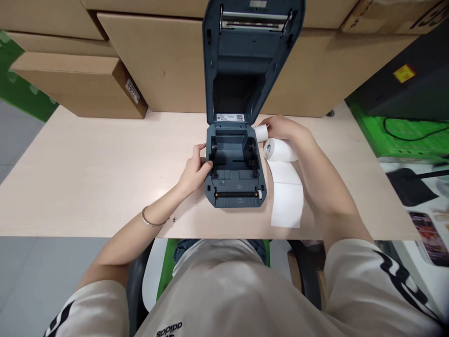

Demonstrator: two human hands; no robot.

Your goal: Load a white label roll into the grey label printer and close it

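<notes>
Label printer (236,175): found open mid-table (105,168), lid (247,61) raised at back, empty bay facing up. Going left to right, saw cardboard box (77,84) at back left of table. Next, saw left hand (194,171) against printer's left side, thumb on edge, index finger bent behind it; marked fingers as moderately wide, touching printer, bracelet (152,217) farther up the arm. Right of printer, spotted small white roll (261,133) just beside its back corner. Logged right hand (280,127) at that roll's right end, fingers narrow, apparently holding it, tips partly hidden. Just in front, noted larger label roll (282,150) on its side, strip (287,196) unrolled toward table's front edge. Far right, noted phone (430,236) on white surface.
</notes>
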